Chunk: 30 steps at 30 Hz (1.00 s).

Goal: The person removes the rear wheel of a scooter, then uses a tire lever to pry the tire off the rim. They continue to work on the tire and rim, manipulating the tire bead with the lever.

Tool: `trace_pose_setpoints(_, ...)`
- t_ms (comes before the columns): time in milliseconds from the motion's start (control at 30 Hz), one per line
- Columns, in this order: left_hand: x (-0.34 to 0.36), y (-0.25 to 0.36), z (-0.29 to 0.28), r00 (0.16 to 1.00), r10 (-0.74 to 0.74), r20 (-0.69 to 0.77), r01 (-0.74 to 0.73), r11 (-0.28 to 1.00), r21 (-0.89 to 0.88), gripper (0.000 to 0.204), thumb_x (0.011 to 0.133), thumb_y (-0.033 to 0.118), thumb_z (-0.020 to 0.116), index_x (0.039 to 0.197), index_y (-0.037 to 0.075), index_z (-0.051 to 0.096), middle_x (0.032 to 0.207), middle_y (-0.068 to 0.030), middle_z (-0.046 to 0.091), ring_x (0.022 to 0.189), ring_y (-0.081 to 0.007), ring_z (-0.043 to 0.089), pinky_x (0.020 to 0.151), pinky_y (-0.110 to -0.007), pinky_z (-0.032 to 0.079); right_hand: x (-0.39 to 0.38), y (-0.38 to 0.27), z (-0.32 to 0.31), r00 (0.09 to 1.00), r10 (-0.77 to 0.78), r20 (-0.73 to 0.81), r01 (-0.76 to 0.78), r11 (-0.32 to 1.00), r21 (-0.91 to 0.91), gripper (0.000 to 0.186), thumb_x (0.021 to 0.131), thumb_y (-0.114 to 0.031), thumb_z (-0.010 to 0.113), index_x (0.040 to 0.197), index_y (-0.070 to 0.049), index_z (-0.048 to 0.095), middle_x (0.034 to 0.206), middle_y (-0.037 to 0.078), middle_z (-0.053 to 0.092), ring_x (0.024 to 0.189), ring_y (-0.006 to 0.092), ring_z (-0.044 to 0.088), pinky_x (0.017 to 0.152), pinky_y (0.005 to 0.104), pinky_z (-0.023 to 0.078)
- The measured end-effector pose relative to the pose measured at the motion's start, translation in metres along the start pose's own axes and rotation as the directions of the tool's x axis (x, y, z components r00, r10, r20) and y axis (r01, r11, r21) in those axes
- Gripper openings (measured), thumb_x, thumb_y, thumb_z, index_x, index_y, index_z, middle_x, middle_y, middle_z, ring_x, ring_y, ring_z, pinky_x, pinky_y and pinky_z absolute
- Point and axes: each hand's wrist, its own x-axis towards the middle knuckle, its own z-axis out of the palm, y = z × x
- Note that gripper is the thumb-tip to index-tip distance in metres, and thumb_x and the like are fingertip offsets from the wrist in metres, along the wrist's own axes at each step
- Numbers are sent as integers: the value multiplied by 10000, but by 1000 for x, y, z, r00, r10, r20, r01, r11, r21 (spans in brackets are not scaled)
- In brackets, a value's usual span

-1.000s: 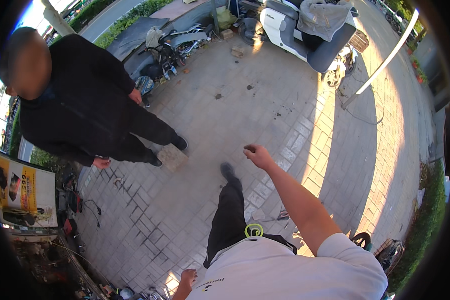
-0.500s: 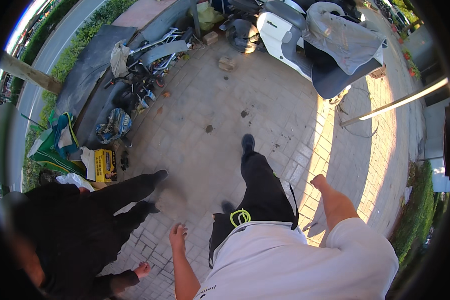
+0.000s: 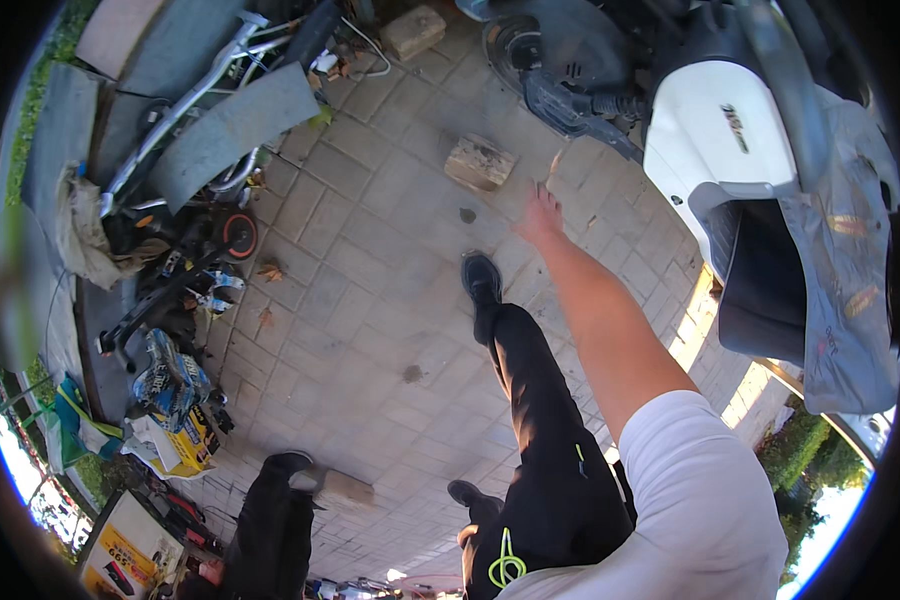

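My right hand (image 3: 542, 215) reaches forward and down over the paving, fingers apart and empty, just below and right of a weathered wooden block (image 3: 478, 162); I cannot see it touching the block. Beyond it stands a white-and-dark scooter (image 3: 710, 140) with a grey cloth cover (image 3: 835, 270). My left hand (image 3: 466, 533) shows only as a small sliver beside my dark trousers at the bottom, its fingers mostly hidden.
At the left are metal boards (image 3: 230, 135), scooter parts (image 3: 185, 280), bags (image 3: 165, 370) and a yellow box (image 3: 190, 445). Another block (image 3: 410, 30) lies at the top. A person's dark leg (image 3: 265, 520) stands bottom left beside a third block (image 3: 348, 488).
I have stepped forward toward the scooter and block, which now appear much larger. My right hand has stretched forward with fingers spread. The other person has slid toward the lower edge of the view.
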Motion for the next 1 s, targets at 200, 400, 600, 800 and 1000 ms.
trace_pose_setpoints(200, -56, 101, 44, 992, -117, -42, 121, 986, 110, 175, 884, 202, 552, 930, 42, 608, 773, -91, 625, 683, -241, 630, 564, -376, 463, 143, -43, 39, 998, -52, -31, 43, 973, -226, 1176, 649, -386, 861, 1530, -105, 135, 1543, 158, 245, 1409, 298, 286, 1126, 520, 251)
trace_pose_setpoints(400, -94, 110, 45, 984, -172, -46, 178, 972, 157, 183, 885, 202, 535, 868, 35, 606, 739, -87, 612, 664, -243, 625, 569, -387, 467, 164, -45, 58, 976, 48, 213, -79, 986, 143, 1037, 653, -474, 847, 1463, -105, 315, 1407, 154, 467, 1286, 295, 467, 1047, 544, 361)
trace_pose_setpoints(600, -136, 40, 27, 989, -144, 36, 139, 983, 118, 211, 886, 203, 517, 807, 28, 604, 704, -83, 599, 646, -245, 619, 574, -397, 472, 1, -44, 21, 468, -448, 762, -875, -116, 470, 679, 854, -611, 566, 1342, -143, 496, 1277, 109, 570, 1135, 307, 552, 913, 514, 456)
trace_pose_setpoints(800, -180, -149, 39, 992, -13, 127, 19, 999, -51, 253, 887, 203, 499, 746, 21, 602, 670, -79, 586, 627, -246, 614, 579, -408, 477, -251, -96, -7, 238, -610, 756, -962, -40, 270, 666, 899, -628, 421, 1377, -166, 467, 1361, 114, 510, 1149, 347, 510, 859, 524, 447)
trace_pose_setpoints(1000, -87, -366, 135, 905, 369, 211, -347, 928, -136, 282, 885, 280, 482, 872, 58, 656, 861, -156, 665, 804, -351, 650, 706, -439, 515, -488, -143, 4, 140, -313, 940, -682, 657, 320, 674, 879, -637, 464, 1356, -163, 507, 1299, 93, 563, 1091, 292, 548, 846, 467, 457)
